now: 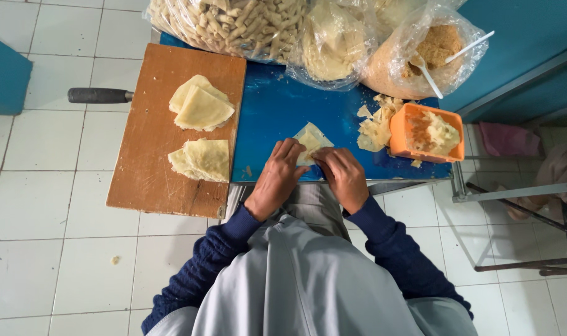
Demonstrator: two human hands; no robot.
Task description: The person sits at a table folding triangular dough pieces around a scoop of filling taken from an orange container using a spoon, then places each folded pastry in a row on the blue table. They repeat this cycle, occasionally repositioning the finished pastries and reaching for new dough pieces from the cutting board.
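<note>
Your left hand and right hand rest at the near edge of the blue table, fingers curled narrow onto the pale dough wrapper between them. Uneven finger pressure could tear the thin sheet (filling spills). The orange tub sits right, the wooden board left.

Head-worn view, straight down, close.

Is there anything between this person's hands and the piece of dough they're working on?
Nothing visible. The left hand and the right hand both rest directly on the pale dough sheet on the blue table. The orange tub and wooden board sit off to the sides.
</note>
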